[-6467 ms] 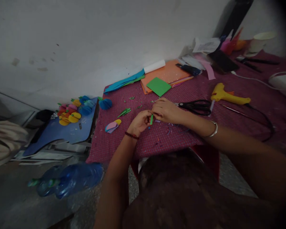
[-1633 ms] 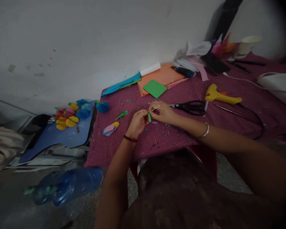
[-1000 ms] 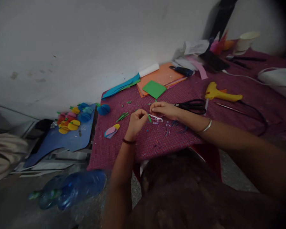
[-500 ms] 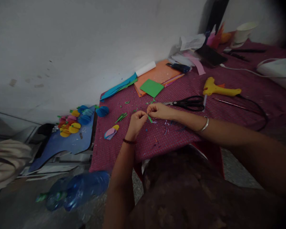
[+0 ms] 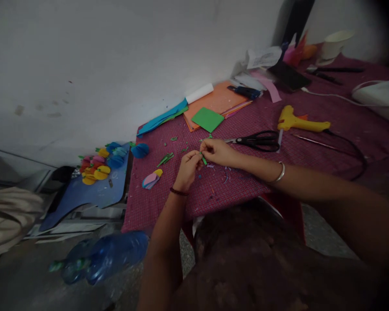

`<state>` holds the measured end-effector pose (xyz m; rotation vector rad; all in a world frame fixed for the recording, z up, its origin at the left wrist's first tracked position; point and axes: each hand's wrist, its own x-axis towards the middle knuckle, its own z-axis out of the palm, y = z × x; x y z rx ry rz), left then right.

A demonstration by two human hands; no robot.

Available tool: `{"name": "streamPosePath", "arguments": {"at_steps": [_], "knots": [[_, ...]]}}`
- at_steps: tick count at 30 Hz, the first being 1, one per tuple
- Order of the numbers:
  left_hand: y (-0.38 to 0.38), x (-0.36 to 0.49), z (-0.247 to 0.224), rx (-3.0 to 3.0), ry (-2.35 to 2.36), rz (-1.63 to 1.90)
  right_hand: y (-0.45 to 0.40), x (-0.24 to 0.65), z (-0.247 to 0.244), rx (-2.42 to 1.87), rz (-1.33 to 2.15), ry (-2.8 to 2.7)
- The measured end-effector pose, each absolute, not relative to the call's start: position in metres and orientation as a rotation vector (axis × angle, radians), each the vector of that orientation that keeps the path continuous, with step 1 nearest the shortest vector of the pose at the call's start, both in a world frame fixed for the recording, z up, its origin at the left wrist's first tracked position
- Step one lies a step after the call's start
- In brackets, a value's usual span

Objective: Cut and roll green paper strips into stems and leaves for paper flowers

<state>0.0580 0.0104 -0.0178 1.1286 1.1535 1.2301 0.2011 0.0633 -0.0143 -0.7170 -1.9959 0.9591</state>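
Both hands meet above the checked cloth, fingertips pinched around a small green paper strip [image 5: 204, 159]. My left hand [image 5: 187, 169] grips it from the left and my right hand [image 5: 218, 152] from the right. Part of the strip hides behind the fingers. Left of them lie several cut green strips [image 5: 165, 159] and a small stack of pink, blue and yellow paper pieces [image 5: 151, 179]. Black-handled scissors [image 5: 257, 141] rest just beyond my right hand. Behind the hands, a green paper square [image 5: 208, 119] overlaps orange sheets [image 5: 222, 96].
A yellow glue gun [image 5: 303, 121] with a black cord lies at right, near a blue cutter [image 5: 244, 91]. On a blue board [image 5: 97, 190] at left sit several paper fruits [image 5: 95, 166]. Large blue bottles [image 5: 116, 255] lie on the floor. A white wall [image 5: 100, 56] borders the table.
The green strip has turned slightly between my fingers, with less of it showing. My left hand has shifted a little to the right; the surroundings stay in place.
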Motion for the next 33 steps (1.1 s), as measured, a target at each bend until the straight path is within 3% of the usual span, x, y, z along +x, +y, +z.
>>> {"name": "streamPosePath", "arguments": {"at_steps": [9,13,16,22,33], "knots": [[0.009,0.051,-0.012,0.822,0.862,1.063,0.059,0.212,-0.005,-0.529,0.134,-2.389],[0.009,0.053,-0.013,0.793,0.885,1.065,0.057,0.215,-0.002,-0.432,0.017,-2.433],[0.01,0.054,-0.015,0.878,0.941,1.117,0.056,0.214,-0.001,-0.431,0.238,-2.385],[0.007,0.052,-0.01,1.439,1.229,1.276,0.063,0.208,-0.005,-0.627,1.155,-2.032],[0.005,0.054,-0.005,1.621,1.34,1.301,0.063,0.205,-0.009,-0.691,1.631,-1.695]]}}
